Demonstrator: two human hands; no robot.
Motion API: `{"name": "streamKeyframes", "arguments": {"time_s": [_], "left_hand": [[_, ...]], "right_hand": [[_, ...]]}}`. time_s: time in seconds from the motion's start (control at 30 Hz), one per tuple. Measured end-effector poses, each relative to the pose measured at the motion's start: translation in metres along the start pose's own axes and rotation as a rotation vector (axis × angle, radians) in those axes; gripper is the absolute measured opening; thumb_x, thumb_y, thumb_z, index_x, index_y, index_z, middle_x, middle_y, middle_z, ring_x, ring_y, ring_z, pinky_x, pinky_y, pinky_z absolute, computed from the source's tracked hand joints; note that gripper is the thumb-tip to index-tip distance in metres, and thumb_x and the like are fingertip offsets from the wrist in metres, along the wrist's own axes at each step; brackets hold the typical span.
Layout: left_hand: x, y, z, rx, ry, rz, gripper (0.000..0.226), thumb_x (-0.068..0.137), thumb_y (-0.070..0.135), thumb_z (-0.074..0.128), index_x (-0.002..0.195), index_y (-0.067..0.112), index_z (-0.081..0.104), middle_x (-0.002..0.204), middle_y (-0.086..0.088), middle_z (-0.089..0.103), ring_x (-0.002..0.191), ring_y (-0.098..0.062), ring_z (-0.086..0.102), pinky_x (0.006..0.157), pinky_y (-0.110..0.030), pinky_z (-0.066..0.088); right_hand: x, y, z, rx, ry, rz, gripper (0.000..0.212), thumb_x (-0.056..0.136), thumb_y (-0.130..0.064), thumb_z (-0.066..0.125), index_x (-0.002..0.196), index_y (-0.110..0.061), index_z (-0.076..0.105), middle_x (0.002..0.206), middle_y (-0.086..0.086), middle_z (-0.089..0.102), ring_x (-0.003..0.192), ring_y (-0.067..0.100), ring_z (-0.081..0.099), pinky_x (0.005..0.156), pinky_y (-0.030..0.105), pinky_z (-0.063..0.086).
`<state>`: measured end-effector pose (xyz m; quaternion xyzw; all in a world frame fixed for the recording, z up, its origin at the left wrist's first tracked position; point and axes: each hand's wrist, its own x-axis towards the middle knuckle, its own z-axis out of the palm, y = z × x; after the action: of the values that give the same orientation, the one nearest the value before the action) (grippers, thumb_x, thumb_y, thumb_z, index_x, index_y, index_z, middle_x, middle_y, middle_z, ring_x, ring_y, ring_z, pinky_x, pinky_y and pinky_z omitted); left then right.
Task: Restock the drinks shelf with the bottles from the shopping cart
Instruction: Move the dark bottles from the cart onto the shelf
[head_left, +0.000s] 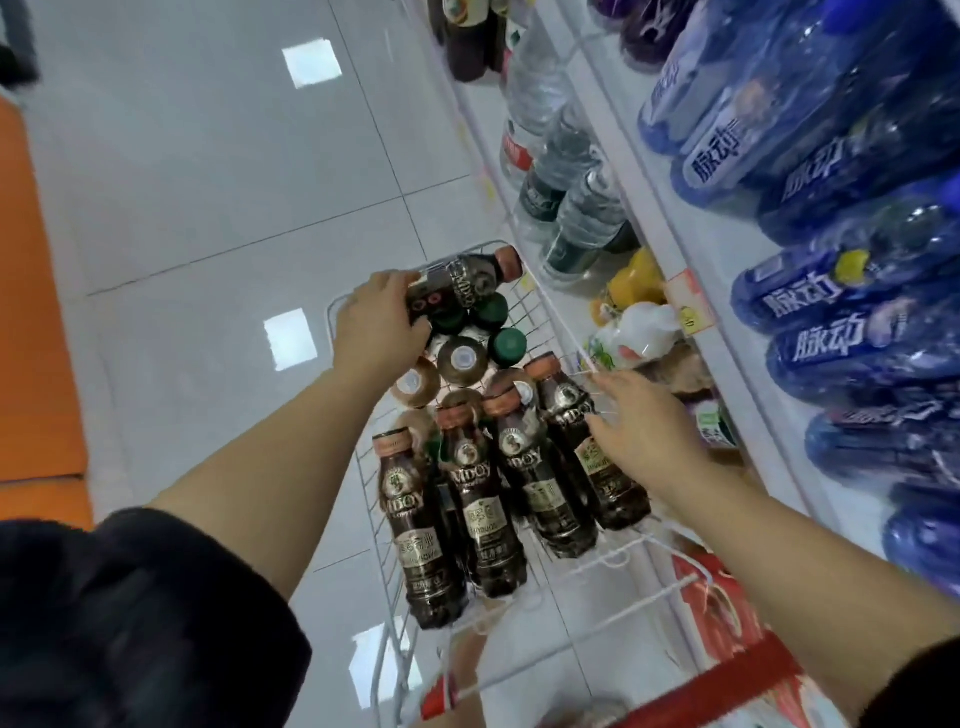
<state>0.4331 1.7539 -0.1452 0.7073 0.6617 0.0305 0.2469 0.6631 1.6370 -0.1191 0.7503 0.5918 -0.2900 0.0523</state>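
- The pale tiled floor (208, 156) fills the left of the view, with an orange strip (31, 312) along its edge.
- The white drinks shelf (672, 247) runs down the right side. It carries blue bottles (810, 332) on the upper level and clear water bottles (571, 171) below.
- The white wire shopping cart (374, 483) stands just beside the shelf, with its red handle (727, 691) nearest the person.
- Dark coffee bottles (483, 499) stand packed together inside the cart, four leaning in a row at the near end.
- The left hand (379, 322) is over the far end of the cart, its fingers curled round one coffee bottle (462, 280) that lies sideways above the others.
- The right hand (644, 426) is released, its fingers spread and touching the rightmost bottle (587, 441) of the near row, by the cart's shelf-side rim.
- Green caps (506, 345) show among the far bottles.
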Motion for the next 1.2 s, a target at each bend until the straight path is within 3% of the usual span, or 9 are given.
{"name": "streamKeyframes", "arguments": {"time_s": [0.17, 0.3, 0.43, 0.57, 0.67, 0.8, 0.93, 1.1, 1.2], "left_hand": [[0.014, 0.002, 0.014, 0.246, -0.001, 0.046, 0.065, 0.079, 0.026, 0.065, 0.137, 0.013, 0.039, 0.132, -0.016, 0.045, 0.120, -0.038, 0.042, 0.099, -0.046, 0.033], [0.019, 0.006, 0.023, 0.332, -0.102, 0.024, 0.067, 0.076, 0.037, 0.071, 0.130, 0.008, 0.043, 0.128, -0.018, 0.042, 0.118, -0.038, 0.041, 0.093, -0.048, 0.039], [0.013, 0.011, 0.027, 0.092, -0.125, -0.078, 0.058, 0.077, 0.029, 0.069, 0.126, 0.013, 0.043, 0.118, -0.010, 0.055, 0.105, -0.033, 0.055, 0.080, -0.042, 0.047], [-0.011, 0.013, 0.013, -0.186, -0.094, -0.149, 0.055, 0.074, 0.030, 0.070, 0.122, 0.018, 0.047, 0.100, 0.000, 0.061, 0.086, -0.025, 0.062, 0.072, -0.034, 0.052], [-0.040, 0.017, 0.004, -0.471, -0.065, -0.215, 0.045, 0.076, 0.026, 0.073, 0.114, 0.019, 0.048, 0.082, 0.011, 0.055, 0.066, -0.005, 0.056, 0.049, -0.013, 0.045], [-0.069, 0.013, 0.002, -0.631, -0.062, -0.234, 0.044, 0.076, 0.030, 0.074, 0.112, 0.026, 0.049, 0.088, 0.017, 0.056, 0.080, 0.000, 0.057, 0.061, -0.016, 0.041], [-0.083, 0.008, 0.003, -0.657, -0.081, -0.266, 0.055, 0.074, 0.030, 0.075, 0.122, 0.023, 0.050, 0.093, 0.016, 0.059, 0.084, -0.005, 0.061, 0.073, -0.026, 0.050], [-0.091, 0.008, 0.003, -0.664, -0.083, -0.255, 0.055, 0.074, 0.030, 0.075, 0.122, 0.024, 0.049, 0.096, 0.015, 0.060, 0.085, -0.004, 0.061, 0.071, -0.021, 0.048], [-0.096, 0.010, 0.002, -0.657, -0.084, -0.241, 0.054, 0.074, 0.030, 0.075, 0.121, 0.026, 0.049, 0.093, 0.020, 0.057, 0.083, 0.000, 0.060, 0.068, -0.017, 0.045]], "right_hand": [[0.007, -0.001, -0.003, 0.017, 0.045, -0.003, 0.040, 0.090, -0.023, 0.053, 0.129, -0.014, 0.055, 0.133, 0.004, 0.053, 0.117, 0.026, 0.052, 0.091, 0.034, 0.046], [0.011, -0.004, -0.007, 0.007, 0.049, 0.013, 0.039, 0.092, -0.023, 0.049, 0.129, -0.016, 0.055, 0.135, 0.002, 0.051, 0.116, 0.025, 0.052, 0.086, 0.033, 0.045], [0.007, 0.000, -0.002, -0.010, 0.037, 0.003, 0.041, 0.092, -0.027, 0.049, 0.132, -0.019, 0.051, 0.137, -0.003, 0.045, 0.115, 0.022, 0.051, 0.078, 0.030, 0.043], [0.011, -0.006, -0.003, 0.036, 0.065, -0.136, 0.046, 0.092, -0.026, 0.051, 0.136, -0.019, 0.045, 0.137, -0.003, 0.046, 0.128, 0.019, 0.036, 0.103, 0.034, 0.033], [0.026, -0.016, -0.003, -0.084, -0.013, -0.209, 0.055, 0.091, -0.029, 0.051, 0.142, -0.019, 0.033, 0.141, 0.000, 0.045, 0.130, 0.023, 0.031, 0.108, 0.038, 0.025], [0.042, -0.024, 0.005, -0.387, -0.118, -0.256, 0.063, 0.090, -0.035, 0.049, 0.145, -0.018, 0.022, 0.145, 0.002, 0.041, 0.138, 0.027, 0.020, 0.109, 0.044, 0.019], [0.048, -0.021, 0.009, -0.374, -0.168, -0.217, 0.078, 0.086, -0.046, 0.056, 0.146, -0.019, 0.016, 0.144, 0.005, 0.042, 0.141, 0.030, 0.013, 0.114, 0.051, 0.006], [0.048, -0.028, 0.009, -0.374, -0.152, -0.242, 0.092, 0.076, -0.047, 0.068, 0.146, -0.016, 0.017, 0.139, 0.011, 0.043, 0.134, 0.033, 0.022, 0.113, 0.047, 0.015], [0.036, -0.022, 0.007, -0.297, -0.127, -0.254, 0.075, 0.079, -0.038, 0.065, 0.141, -0.019, 0.028, 0.137, 0.008, 0.040, 0.134, 0.031, 0.018, 0.115, 0.047, 0.010]]}}
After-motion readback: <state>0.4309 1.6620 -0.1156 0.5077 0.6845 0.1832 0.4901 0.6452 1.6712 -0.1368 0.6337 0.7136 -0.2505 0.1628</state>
